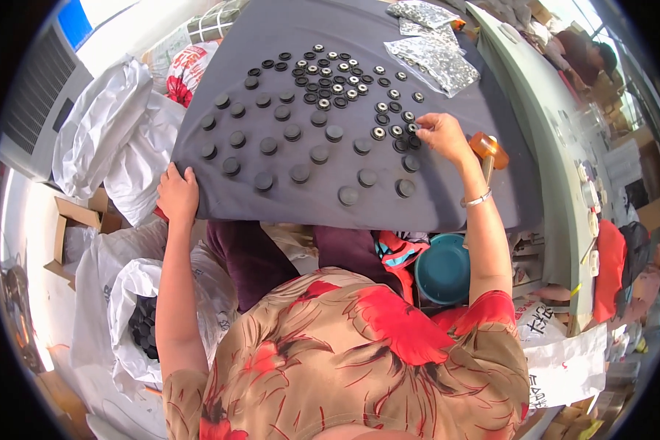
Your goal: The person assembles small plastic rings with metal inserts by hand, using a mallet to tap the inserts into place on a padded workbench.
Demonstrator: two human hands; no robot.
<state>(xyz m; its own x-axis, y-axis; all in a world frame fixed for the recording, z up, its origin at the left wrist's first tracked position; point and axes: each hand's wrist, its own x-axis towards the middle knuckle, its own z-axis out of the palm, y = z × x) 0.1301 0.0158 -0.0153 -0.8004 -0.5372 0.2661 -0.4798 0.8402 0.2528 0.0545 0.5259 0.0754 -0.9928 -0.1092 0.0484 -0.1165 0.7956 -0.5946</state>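
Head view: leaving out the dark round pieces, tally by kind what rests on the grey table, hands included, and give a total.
On the grey table:
Hands: 2, the left hand and the right hand
Orange-headed mallet: 1
Clear bags of small parts: 3, as far as the far edge shows
Total: 6

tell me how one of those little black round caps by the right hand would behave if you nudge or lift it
Probably light: each black cap is small beside the right hand. It looks squat and flat-bottomed, so it should sit steady rather than tip, though on edge it might roll. The grey sheet beneath looks matte, so a nudged cap would likely slide only a little.
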